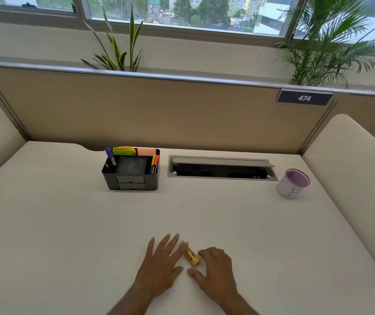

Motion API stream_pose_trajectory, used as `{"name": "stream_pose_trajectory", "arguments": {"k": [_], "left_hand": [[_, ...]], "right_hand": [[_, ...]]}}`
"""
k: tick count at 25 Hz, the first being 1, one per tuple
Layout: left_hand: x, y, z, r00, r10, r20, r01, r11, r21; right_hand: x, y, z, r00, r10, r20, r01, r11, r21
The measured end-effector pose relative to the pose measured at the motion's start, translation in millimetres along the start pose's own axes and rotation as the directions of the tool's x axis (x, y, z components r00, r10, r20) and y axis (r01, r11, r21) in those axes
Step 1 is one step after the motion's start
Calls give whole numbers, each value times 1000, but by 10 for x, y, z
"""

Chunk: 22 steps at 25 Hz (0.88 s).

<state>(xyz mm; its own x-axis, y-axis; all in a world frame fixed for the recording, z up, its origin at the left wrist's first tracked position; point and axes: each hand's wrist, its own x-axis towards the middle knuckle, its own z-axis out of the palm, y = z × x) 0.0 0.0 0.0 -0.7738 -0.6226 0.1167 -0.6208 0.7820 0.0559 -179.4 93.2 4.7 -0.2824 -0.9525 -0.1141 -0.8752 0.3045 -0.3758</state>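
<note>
1. near the front of the flat white table top (68,223), between both hands: a small oblong yellow plastic item (189,254), perhaps a mini stapler or a sharpener; not possible to tell which.
2. lies flat and slanted, far end toward the left hand (159,262), near end toward the right hand (216,267).
3. left hand: spread flat on the table, fingers straight, gripping nothing; index finger just beside the item, maybe touching.
4. right hand: fingers loosely bent, thumb apart, holding nothing; fingertips close to the near end, contact not clear.
5. probably very light, hard and stiff; smooth shell, so likely to slide or spin on the smooth top when pushed from one side only.
6. best to pinch across the two long sides at the middle, thumb against index finger, with little force.
7. far behind, well apart: a black plastic desk organiser (132,178) with markers, and a purple mesh cup (293,184) wrapped in white paper.
</note>
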Motion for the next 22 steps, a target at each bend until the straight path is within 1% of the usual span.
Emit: {"name": "stream_pose_trajectory", "arguments": {"k": [2, 5, 7, 9, 11, 13, 15, 18, 20, 22], "left_hand": [[62, 25, -5, 1000, -16, 12, 17, 998, -60], [73, 41, 44, 1000, 4, -27, -6, 998, -60], [75, 34, 33, 998, -18, -60, 12, 995, -97], [87, 53, -25, 995, -42, -91, 30, 990, -138], [115, 129, -61, 982, -102, -157, 60, 966, -253], [151, 255, -141, 959, -202, -200, 105, 907, -408], [181, 386, -221, 931, -295, -215, 136, 828, -544], [200, 511, -299, 903, -384, -191, 136, 678, -723], [197, 545, -325, 902, -404, -155, 119, 576, -809], [189, 561, -357, 914, -381, -143, 93, 537, -839]], "right_hand": [[49, -33, 15, 1000, -15, -6, 15, 1000, 21], [85, -72, 3, 999, -35, -39, 36, 998, 42], [103, -79, -16, 995, -39, -94, 52, 990, 134], [121, -110, -84, 991, -9, -132, 43, 965, 260], [145, -165, -191, 987, -6, -158, 62, 934, 352], [152, -216, -313, 978, -17, -210, 108, 898, 428], [127, -262, -431, 967, -22, -255, 143, 871, 470], [59, -319, -544, 961, -45, -271, 176, 859, 481], [22, -338, -589, 961, -65, -270, 192, 858, 477], [4, -335, -622, 960, -79, -268, 202, 860, 469]]}}
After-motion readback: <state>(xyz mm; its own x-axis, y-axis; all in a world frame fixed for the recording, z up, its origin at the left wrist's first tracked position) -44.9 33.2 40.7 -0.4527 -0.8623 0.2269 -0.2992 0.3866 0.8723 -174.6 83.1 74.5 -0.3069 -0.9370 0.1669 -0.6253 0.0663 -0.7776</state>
